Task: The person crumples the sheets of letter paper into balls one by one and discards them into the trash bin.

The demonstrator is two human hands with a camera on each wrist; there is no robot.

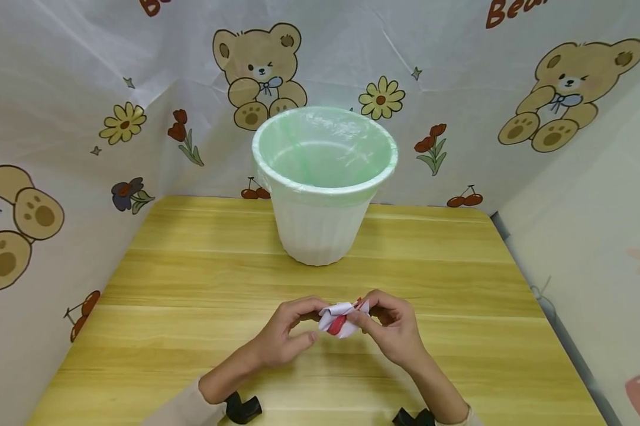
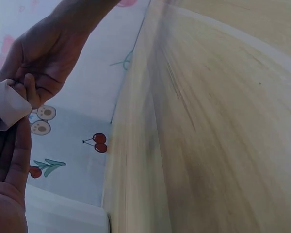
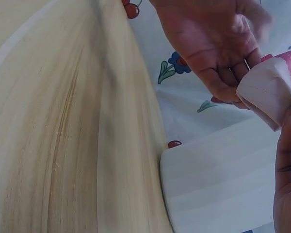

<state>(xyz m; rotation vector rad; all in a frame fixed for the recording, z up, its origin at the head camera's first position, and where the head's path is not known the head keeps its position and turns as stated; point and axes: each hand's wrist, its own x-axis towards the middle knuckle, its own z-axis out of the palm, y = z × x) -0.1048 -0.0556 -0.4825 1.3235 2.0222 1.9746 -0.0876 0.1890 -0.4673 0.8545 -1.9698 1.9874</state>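
Note:
Above the table, a crumpled piece of white paper [image 1: 340, 309] with red on it sits between the two hands. My right hand [image 1: 397, 331] pinches its right side between thumb and fingers. The fingers of my left hand [image 1: 283, 334] reach behind the paper's left side and touch it, while the thumb stands away from it. In the right wrist view, the left palm [image 3: 208, 48] faces up and the folded paper [image 3: 266, 90] partly covers its fingertips. The left wrist view shows only an edge of the paper [image 2: 8, 104].
Behind the hands, a white bin [image 1: 320, 228] with a pale green plastic liner [image 1: 320, 148] stands on the wooden table [image 1: 203, 284]. Printed cloth [image 1: 330, 47] with bears and flowers hangs around the back and sides. Black straps [image 1: 242, 408] show at both wrists.

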